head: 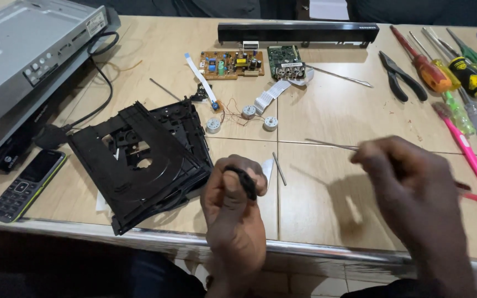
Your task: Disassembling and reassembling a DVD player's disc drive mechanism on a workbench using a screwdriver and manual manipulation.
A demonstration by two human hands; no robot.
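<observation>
Small black part (242,182), dark & rounded, detail too small to tell, sits pinched in left hand (233,207) fingers, held above desk (316,215) front edge. Right hand (409,187), blurred, fingers clenched on thin metal rod (329,144) pointing left. Just left of the part: black disc-drive tray (139,165), tilted on desk. Further out: mobile phone (26,185), circuit boards (233,64), 3 small motors (248,112), screwdrivers & pliers (401,77) at right.

**Cluttered tiled bench**

The tan tiled bench (327,209) carries a black disc tray (139,163) near its front edge, a phone (26,185) at the front left corner, circuit boards (233,64) toward the back, and screwdrivers (448,77) along the right edge.
</observation>
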